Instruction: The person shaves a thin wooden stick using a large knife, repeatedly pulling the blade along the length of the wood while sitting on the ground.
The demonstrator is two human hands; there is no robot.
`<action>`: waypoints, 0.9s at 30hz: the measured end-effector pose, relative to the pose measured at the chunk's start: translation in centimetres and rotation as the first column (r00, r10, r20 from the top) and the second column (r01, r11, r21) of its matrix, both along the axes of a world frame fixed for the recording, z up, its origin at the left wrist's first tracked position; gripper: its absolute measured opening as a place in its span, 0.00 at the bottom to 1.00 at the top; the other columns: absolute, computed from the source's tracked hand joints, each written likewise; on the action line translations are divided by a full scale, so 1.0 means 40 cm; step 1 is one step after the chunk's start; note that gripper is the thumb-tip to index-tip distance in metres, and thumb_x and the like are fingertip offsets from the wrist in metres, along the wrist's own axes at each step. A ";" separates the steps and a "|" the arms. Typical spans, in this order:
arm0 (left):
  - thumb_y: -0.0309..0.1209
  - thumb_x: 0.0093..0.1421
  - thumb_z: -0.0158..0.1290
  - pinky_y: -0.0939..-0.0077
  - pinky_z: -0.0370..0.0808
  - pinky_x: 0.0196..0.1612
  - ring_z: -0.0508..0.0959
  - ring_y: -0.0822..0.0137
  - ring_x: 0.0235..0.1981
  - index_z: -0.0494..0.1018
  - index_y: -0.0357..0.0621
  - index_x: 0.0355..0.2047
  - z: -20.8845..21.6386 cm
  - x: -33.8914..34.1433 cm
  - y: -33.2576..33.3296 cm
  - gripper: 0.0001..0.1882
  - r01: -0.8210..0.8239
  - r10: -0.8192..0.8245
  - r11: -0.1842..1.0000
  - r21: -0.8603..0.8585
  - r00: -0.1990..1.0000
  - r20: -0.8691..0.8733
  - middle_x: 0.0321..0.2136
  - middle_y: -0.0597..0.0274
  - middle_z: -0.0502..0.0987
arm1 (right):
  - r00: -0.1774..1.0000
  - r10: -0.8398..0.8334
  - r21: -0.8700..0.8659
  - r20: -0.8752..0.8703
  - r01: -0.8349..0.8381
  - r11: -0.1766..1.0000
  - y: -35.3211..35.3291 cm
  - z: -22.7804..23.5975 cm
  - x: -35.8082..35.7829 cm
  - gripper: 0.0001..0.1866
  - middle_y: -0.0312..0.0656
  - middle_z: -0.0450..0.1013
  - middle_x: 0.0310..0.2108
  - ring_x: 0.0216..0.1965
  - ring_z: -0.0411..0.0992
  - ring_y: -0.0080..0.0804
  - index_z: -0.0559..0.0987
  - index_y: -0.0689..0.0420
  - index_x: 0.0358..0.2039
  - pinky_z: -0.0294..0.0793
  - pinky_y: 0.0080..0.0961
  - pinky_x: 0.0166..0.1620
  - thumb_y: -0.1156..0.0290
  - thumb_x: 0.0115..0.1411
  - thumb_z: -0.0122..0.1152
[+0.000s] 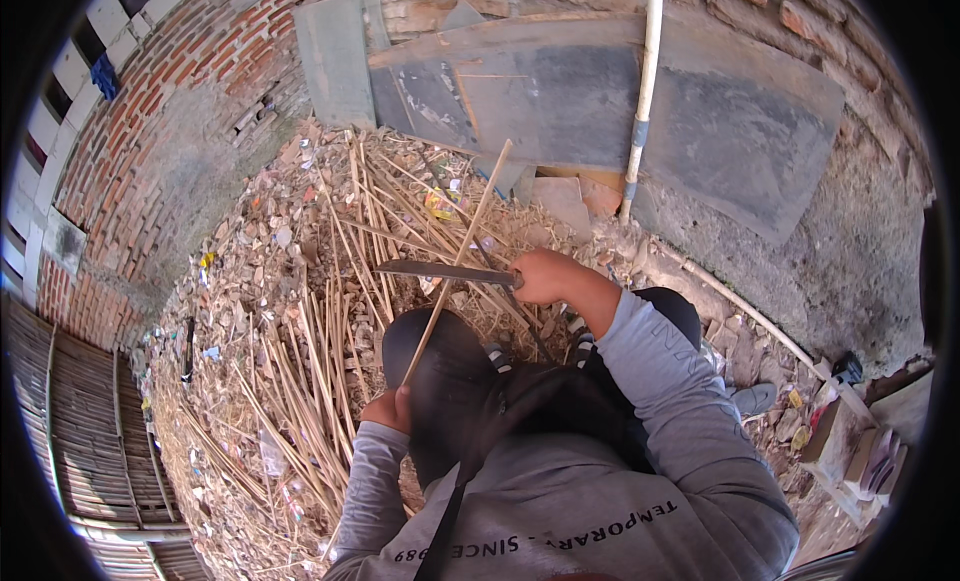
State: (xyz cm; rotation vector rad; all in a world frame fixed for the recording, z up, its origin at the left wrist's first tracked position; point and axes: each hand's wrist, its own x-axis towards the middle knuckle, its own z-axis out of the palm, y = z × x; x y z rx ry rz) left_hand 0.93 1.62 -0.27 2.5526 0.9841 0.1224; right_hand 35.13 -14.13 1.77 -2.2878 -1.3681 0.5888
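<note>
Holding the pale strip (464,243) by its near end, your left hand (388,411) has its fingers curled closed on it, beside your left knee (425,346). From these fingers the strip extends forward and to the right, its long axis slanting, its free end pointing to the far edge of the littered ground (245,281), where grey boards (590,91) lean. Your right hand (550,279) is closed firmly around the handle of a long knife (480,275); its blade points left, nearly sideways, and crosses the strip around the middle. Whether they touch, I cannot tell.
</note>
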 end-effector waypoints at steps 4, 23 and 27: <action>0.47 0.66 0.36 0.47 0.70 0.33 0.74 0.36 0.29 0.74 0.39 0.27 0.000 0.001 -0.001 0.26 0.003 -0.003 1.000 -0.002 1.000 0.010 0.23 0.38 0.74 | 1.000 0.031 -0.006 0.000 -0.031 1.000 0.010 -0.028 0.014 0.18 0.52 0.76 0.31 0.36 0.75 0.50 0.80 0.55 0.36 0.73 0.41 0.40 0.63 0.43 0.60; 0.48 0.66 0.37 0.49 0.69 0.32 0.74 0.36 0.28 0.73 0.38 0.26 -0.017 -0.003 0.015 0.27 -0.002 0.006 0.999 -0.048 0.997 0.081 0.22 0.37 0.73 | 0.996 0.069 0.074 -0.055 -0.065 0.995 0.016 -0.059 0.019 0.16 0.51 0.76 0.28 0.33 0.75 0.49 0.80 0.56 0.34 0.73 0.40 0.38 0.61 0.45 0.62; 0.49 0.66 0.37 0.53 0.69 0.31 0.76 0.38 0.28 0.74 0.35 0.27 -0.023 -0.007 0.020 0.28 -0.006 0.010 0.998 -0.061 0.997 0.074 0.21 0.37 0.73 | 0.996 0.064 0.082 -0.057 -0.059 0.995 0.019 -0.063 0.020 0.17 0.51 0.76 0.27 0.33 0.75 0.49 0.80 0.57 0.34 0.73 0.40 0.37 0.61 0.45 0.62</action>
